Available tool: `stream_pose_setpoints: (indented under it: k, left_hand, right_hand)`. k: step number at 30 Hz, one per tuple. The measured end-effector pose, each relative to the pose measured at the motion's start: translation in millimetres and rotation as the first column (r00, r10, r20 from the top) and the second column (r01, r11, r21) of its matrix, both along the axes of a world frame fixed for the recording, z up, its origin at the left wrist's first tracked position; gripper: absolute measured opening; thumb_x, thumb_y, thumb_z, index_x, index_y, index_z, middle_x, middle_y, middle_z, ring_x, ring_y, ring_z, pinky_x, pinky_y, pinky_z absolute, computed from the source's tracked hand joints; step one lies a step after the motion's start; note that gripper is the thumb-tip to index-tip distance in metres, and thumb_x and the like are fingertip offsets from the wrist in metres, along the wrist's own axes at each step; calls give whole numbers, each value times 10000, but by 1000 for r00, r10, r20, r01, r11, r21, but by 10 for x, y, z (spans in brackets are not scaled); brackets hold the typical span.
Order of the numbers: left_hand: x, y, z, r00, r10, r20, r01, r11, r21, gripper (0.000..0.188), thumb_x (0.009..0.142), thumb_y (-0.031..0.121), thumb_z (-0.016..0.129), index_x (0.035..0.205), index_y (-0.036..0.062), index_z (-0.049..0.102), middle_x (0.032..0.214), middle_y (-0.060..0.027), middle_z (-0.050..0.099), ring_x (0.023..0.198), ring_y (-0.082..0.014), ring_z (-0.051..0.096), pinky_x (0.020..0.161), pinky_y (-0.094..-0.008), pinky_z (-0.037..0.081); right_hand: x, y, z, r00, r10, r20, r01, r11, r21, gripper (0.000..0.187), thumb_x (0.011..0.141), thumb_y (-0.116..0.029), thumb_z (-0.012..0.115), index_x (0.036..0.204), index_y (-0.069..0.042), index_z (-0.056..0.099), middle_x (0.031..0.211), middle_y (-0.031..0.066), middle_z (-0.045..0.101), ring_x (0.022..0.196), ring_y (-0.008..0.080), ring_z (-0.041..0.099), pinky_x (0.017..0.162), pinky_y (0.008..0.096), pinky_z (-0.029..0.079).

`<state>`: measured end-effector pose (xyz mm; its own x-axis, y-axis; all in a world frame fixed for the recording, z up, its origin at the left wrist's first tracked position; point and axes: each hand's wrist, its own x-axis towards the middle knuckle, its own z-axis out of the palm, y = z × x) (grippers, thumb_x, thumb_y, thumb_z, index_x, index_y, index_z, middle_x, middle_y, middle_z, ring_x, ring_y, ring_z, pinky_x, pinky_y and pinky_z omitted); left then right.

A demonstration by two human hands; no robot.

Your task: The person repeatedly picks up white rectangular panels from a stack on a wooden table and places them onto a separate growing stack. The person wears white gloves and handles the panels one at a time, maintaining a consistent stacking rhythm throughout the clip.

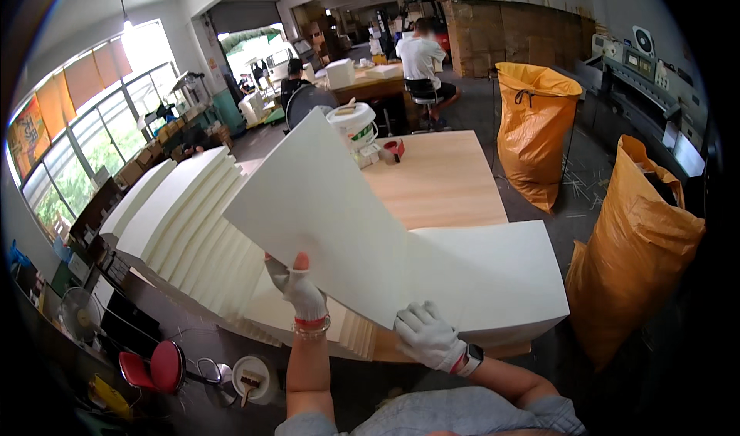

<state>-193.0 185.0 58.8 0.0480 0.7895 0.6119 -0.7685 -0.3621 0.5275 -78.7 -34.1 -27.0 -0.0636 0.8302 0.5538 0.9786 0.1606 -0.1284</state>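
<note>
A sheaf of white paper sheets point(324, 197) is lifted and bent up from a thick white stack point(486, 274) on the table. My left hand point(299, 286), in a white glove with bare fingertips, grips the sheaf's near left edge, thumb on top and the other fingers mostly hidden behind it. My gloved right hand point(428, 337) lies on the near edge of the stack, close to where the sheaf bends upward. Its fingers are slightly bent and rest on the paper, holding nothing visible.
Fanned stacks of white paper point(193, 228) cover the table's left side. A white bucket point(352, 124) and a red tape dispenser point(395, 151) stand on the far wooden tabletop point(447, 182). Orange sacks point(536, 128) stand at the right. A red chair point(166, 365) and a tub with a brush point(254, 380) are lower left.
</note>
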Motion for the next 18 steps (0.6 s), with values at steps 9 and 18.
stream_pose_setpoints:
  k: [9, 18]
  left_hand:
    - [246, 441, 523, 1000, -11, -5, 10, 996, -85, 482, 902, -6, 633, 1367, 59, 524, 1241, -78, 626, 1063, -210, 632, 896, -355, 550]
    - [334, -333, 865, 833, 542, -110, -497, 821, 281, 505, 878, 75, 744, 1325, -18, 530, 1183, -72, 564, 1061, -173, 544, 928, -331, 465]
  right_hand:
    - [-6, -29, 75, 1000, -5, -22, 4, 997, -75, 454, 746, -300, 780, 1071, -39, 601, 1126, 125, 606, 1121, 329, 566, 986, 502, 435]
    - [-79, 274, 126, 885, -124, -449, 139, 990, 1, 814, 803, -350, 821, 1409, 29, 433, 1397, 274, 500, 1289, 453, 501, 1108, 507, 397]
